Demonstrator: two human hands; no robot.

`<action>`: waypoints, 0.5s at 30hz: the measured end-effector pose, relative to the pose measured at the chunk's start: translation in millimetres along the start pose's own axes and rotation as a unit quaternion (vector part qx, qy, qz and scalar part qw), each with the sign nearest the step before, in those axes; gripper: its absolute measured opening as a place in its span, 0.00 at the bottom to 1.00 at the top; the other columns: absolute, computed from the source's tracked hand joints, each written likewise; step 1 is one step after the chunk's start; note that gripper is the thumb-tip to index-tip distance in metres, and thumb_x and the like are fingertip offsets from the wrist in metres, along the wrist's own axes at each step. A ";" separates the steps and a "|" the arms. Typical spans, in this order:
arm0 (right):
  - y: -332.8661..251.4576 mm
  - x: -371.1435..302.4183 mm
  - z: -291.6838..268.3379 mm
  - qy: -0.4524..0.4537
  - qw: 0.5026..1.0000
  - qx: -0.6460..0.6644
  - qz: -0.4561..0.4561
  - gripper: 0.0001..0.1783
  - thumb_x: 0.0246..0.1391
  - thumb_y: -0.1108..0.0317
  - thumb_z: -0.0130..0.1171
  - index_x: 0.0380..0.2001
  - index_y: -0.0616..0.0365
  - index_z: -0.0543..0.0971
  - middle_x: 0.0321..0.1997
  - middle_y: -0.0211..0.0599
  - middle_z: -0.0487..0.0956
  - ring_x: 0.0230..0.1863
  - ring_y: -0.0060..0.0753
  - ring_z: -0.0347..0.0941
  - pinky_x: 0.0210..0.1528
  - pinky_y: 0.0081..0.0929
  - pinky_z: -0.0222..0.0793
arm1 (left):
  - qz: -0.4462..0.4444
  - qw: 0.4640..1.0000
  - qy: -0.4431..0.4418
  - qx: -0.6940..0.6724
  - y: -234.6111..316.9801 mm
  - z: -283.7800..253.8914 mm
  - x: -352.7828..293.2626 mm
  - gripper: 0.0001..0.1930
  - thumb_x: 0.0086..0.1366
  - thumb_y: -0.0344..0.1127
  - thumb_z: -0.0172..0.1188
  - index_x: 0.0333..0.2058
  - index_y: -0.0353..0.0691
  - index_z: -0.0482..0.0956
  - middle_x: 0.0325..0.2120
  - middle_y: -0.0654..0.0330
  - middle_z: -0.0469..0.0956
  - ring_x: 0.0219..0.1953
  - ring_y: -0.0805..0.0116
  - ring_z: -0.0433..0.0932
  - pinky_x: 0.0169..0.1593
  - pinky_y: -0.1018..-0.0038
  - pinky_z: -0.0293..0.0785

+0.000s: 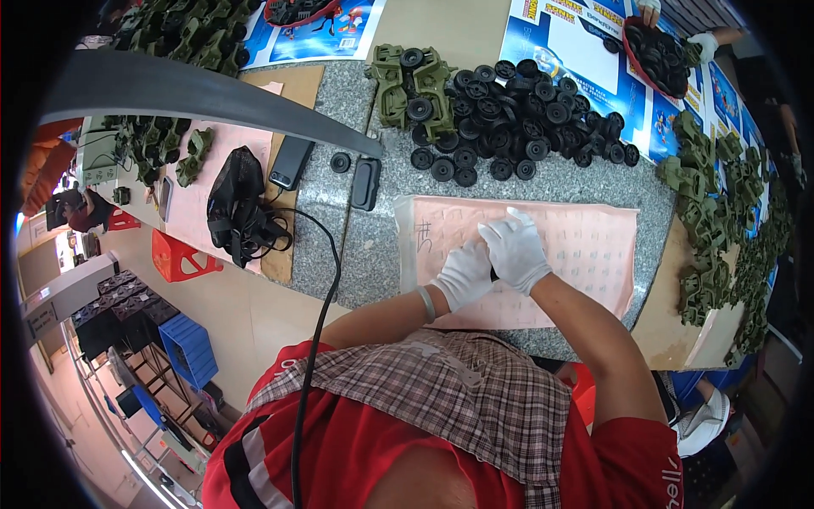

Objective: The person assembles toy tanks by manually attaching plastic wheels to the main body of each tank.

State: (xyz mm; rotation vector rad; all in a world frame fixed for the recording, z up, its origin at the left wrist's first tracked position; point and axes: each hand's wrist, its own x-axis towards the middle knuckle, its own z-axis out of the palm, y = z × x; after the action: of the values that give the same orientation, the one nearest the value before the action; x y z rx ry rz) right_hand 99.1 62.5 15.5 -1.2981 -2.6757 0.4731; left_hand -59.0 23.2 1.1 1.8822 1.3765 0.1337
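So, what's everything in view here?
Black wheels: dozens, black, heaped upper centre
Green parts: many, olive, left, centre and right
Pink sheets: at least two, pink, centre and left
Slim case: one, black, left of the wheels
Bag: one, black, left
Grey bar: one, grey, upper left
Red baskets: two, red, far edge
Printed sheets: several, blue, far side
Co-worker's hands: two, white-gloved, upper right
Dark piece: one, dark, centre, mostly hidden
Left hand: one, white-gloved, centre
Right hand: one, white-gloved, beside left hand

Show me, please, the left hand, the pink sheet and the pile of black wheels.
Left hand (pixel 464 276): head view, back of the hand.
Pink sheet (pixel 589 246): head view, right part.
Pile of black wheels (pixel 527 116): head view, middle.
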 end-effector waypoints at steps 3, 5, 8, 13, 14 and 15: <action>3.2 -8.5 7.8 -0.034 0.999 -0.018 0.008 0.21 0.57 0.64 0.55 0.54 0.55 0.80 0.42 0.37 0.84 0.48 0.40 0.80 0.61 0.47 0.67 | -0.003 1.000 0.007 0.017 -1.9 6.0 0.4 0.21 0.62 0.48 0.64 0.43 0.35 0.79 0.37 0.47 0.81 0.40 0.46 0.82 0.40 0.52 0.81; 1.0 -15.6 13.7 0.021 0.999 -0.028 0.031 0.21 0.57 0.65 0.56 0.53 0.56 0.80 0.38 0.37 0.84 0.41 0.42 0.82 0.51 0.46 0.72 | 0.010 0.999 0.015 0.044 1.0 4.6 1.3 0.21 0.62 0.49 0.65 0.43 0.35 0.79 0.36 0.46 0.81 0.40 0.46 0.82 0.40 0.52 0.81; 4.1 -8.1 28.0 0.092 0.994 -0.050 0.017 0.20 0.56 0.65 0.56 0.52 0.57 0.80 0.38 0.37 0.84 0.39 0.43 0.82 0.47 0.46 0.73 | 0.015 0.995 0.019 0.096 1.8 3.4 -0.8 0.23 0.61 0.50 0.65 0.43 0.35 0.79 0.36 0.44 0.81 0.38 0.46 0.83 0.40 0.53 0.81; -2.1 -4.2 19.6 -0.007 0.994 -0.081 0.074 0.22 0.56 0.65 0.56 0.53 0.57 0.80 0.40 0.39 0.84 0.42 0.43 0.81 0.50 0.45 0.72 | 0.008 0.991 -0.004 0.131 -0.8 4.6 -2.2 0.25 0.60 0.51 0.65 0.45 0.33 0.79 0.37 0.41 0.82 0.38 0.44 0.84 0.40 0.54 0.81; -3.5 -2.4 17.4 -0.045 0.992 -0.080 0.083 0.22 0.56 0.64 0.56 0.55 0.56 0.80 0.43 0.40 0.84 0.46 0.43 0.81 0.53 0.45 0.71 | 0.005 0.991 0.003 0.133 -0.1 4.7 -2.4 0.25 0.60 0.51 0.65 0.45 0.33 0.79 0.37 0.41 0.82 0.38 0.44 0.84 0.40 0.54 0.81; -2.3 0.3 14.6 -0.041 0.993 -0.081 0.076 0.22 0.56 0.64 0.56 0.55 0.56 0.80 0.43 0.40 0.84 0.46 0.43 0.81 0.53 0.45 0.71 | 0.004 0.991 0.026 0.131 1.8 5.7 -0.9 0.24 0.60 0.50 0.64 0.44 0.34 0.80 0.37 0.40 0.81 0.38 0.44 0.84 0.40 0.54 0.81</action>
State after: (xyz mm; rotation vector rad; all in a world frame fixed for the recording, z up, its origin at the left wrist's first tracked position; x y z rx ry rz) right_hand 93.5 58.2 2.5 -1.5690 -2.7441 0.3390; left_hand -55.2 19.3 -1.4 2.1120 1.4806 0.0051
